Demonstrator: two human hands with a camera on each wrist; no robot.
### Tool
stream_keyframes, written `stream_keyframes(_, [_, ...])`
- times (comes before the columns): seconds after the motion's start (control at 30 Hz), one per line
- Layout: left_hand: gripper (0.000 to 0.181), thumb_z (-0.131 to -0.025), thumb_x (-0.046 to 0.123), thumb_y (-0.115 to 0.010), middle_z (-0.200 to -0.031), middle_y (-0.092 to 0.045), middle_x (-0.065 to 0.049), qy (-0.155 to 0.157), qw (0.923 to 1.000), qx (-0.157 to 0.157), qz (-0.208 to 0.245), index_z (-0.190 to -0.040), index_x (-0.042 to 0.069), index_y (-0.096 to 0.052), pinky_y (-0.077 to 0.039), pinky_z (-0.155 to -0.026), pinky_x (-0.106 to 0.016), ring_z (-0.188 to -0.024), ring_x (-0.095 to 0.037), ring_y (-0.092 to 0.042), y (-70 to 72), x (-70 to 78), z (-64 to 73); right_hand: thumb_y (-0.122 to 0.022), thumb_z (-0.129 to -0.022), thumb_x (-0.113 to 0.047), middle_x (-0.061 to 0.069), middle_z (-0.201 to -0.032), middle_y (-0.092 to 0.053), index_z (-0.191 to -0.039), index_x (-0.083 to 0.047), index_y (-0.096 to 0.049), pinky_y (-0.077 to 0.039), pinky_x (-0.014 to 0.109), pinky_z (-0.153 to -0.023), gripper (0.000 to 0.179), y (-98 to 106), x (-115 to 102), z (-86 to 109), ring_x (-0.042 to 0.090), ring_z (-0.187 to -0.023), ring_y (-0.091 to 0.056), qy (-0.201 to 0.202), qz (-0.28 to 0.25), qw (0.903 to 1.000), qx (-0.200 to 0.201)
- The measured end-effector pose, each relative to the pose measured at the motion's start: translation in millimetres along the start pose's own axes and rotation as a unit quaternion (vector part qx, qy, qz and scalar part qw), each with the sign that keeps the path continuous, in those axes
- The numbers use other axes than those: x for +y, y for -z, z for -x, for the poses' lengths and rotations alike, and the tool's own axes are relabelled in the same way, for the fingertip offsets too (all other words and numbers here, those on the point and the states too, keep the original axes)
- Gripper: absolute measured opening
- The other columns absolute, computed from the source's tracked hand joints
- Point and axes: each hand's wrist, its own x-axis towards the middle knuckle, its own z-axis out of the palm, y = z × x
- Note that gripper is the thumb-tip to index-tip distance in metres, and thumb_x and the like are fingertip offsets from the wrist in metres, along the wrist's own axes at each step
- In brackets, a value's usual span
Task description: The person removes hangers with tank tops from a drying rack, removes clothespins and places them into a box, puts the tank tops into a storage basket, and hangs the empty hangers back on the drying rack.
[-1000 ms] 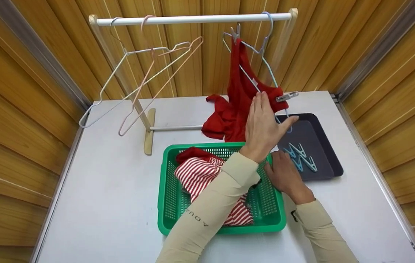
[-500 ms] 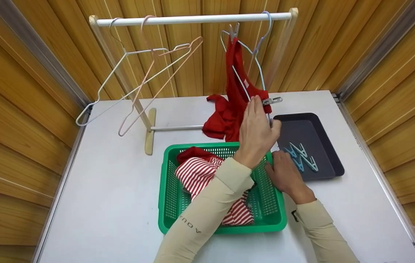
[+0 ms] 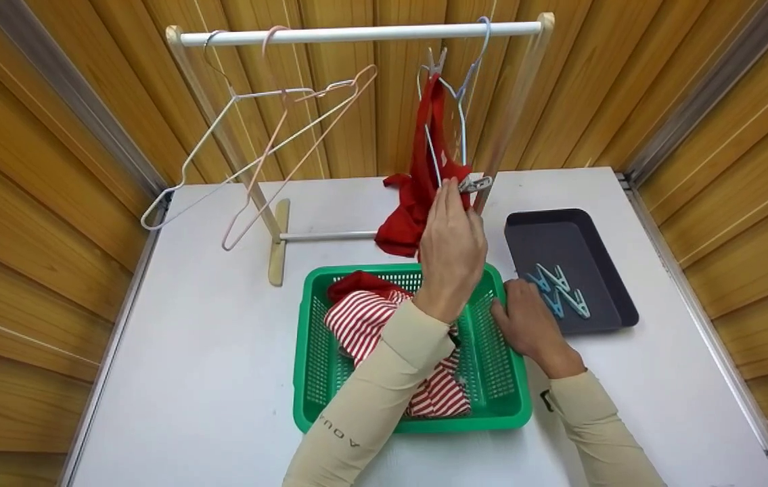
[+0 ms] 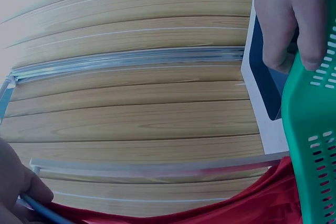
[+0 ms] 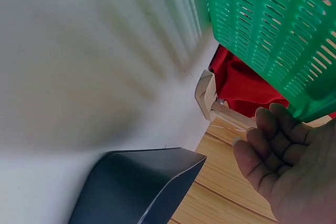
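Observation:
A blue wire hanger [image 3: 463, 128] hangs from the rack's bar, bearing a red sleeveless top [image 3: 424, 155]. Clothespins [image 3: 436, 62] clip the top to it at two places. My left hand [image 3: 453, 247] is at the hanger's near end, beside the clothespin [image 3: 477, 184]; in the left wrist view its thumb and fingers hold the blue bar [image 4: 44, 211]. My right hand [image 3: 527, 321] straddles the right rim of the green basket [image 3: 417, 425], thumb inside. In the right wrist view its bent fingers [image 5: 268, 142] lie outside the wall.
Striped red-and-white cloth [image 3: 363, 325] and a red piece [image 3: 360, 283] lie in the basket. A dark tray [image 3: 600, 270] with several blue clothespins [image 3: 563, 291] stands at right. Two bare hangers, one white [image 3: 187, 159] and one pink [image 3: 265, 162], hang at left on the rack [image 3: 356, 32].
My left hand has moved left, swinging the near end of the blue hanger and the red top with it. The hanger's hook has shifted slightly left. My right hand stays in place.

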Motion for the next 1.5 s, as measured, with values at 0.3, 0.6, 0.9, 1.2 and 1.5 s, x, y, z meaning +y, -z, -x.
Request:
stream_keyframes(0.3, [0.056, -0.103, 0.002, -0.069, -0.151, -0.058, -0.021, -0.002, 0.9990, 0.041, 0.017, -0.153, -0.009, -0.047, -0.050, -0.108, -0.039, -0.138, -0.032, -0.058, 12.6, -12.0, -3.6, -0.054, -0.108, -0.017, 0.020, -0.105, -0.056, -0.121, 0.012, -0.055, -0.049, 0.056, -0.086, 0.032, 1, -1, 3.0, 0.038, -0.099, -0.051, -0.006, 0.003, 1.0000, 0.003])
stream_keyframes(0.6, [0.036, -0.108, 0.003, -0.061, -0.128, -0.072, -0.019, 0.004, 0.9970, 0.067, 0.039, -0.142, -0.007, -0.058, -0.059, -0.097, -0.038, -0.114, -0.029, -0.073, 23.0, -26.0, -8.5, -0.052, -0.108, -0.019, 0.019, -0.106, -0.056, -0.122, 0.011, -0.055, -0.049, 0.055, -0.086, 0.033, 1, 0, 2.9, 0.035, -0.098, -0.050, -0.014, 0.004, 0.9999, -0.007])
stream_keyframes(0.9, [0.024, -0.107, 0.004, -0.063, -0.117, -0.077, -0.018, -0.048, 0.9869, 0.141, 0.060, -0.128, -0.006, -0.069, -0.060, -0.091, -0.031, -0.104, -0.028, -0.077, 33.1, -42.4, -16.8, -0.049, -0.109, -0.020, 0.020, -0.106, -0.054, -0.120, 0.011, -0.054, -0.047, 0.056, -0.086, 0.034, 1, 3, 2.1, 0.036, -0.098, -0.047, -0.004, 0.011, 0.9999, -0.005])
stream_keyframes(1.2, [0.019, -0.108, 0.006, -0.063, -0.113, -0.078, -0.017, -0.076, 0.9808, 0.157, 0.088, -0.120, -0.005, -0.072, -0.059, -0.094, -0.027, -0.102, -0.024, -0.077, 39.1, -59.2, -24.2, -0.051, -0.109, -0.019, 0.019, -0.107, -0.054, -0.122, 0.011, -0.054, -0.048, 0.055, -0.086, 0.032, 2, 3, 3.4, 0.036, -0.098, -0.048, -0.005, 0.006, 1.0000, -0.003])
stream_keyframes(1.5, [0.018, -0.106, 0.004, -0.065, -0.112, -0.078, -0.017, -0.077, 0.9818, 0.149, 0.089, -0.117, -0.007, -0.075, -0.061, -0.092, -0.029, -0.102, -0.025, -0.077, 52.8, -68.1, -25.1, -0.052, -0.108, -0.018, 0.018, -0.105, -0.055, -0.120, 0.009, -0.054, -0.047, 0.054, -0.083, 0.030, 5, 4, 4.7, 0.035, -0.096, -0.048, -0.009, -0.004, 0.9999, 0.004])
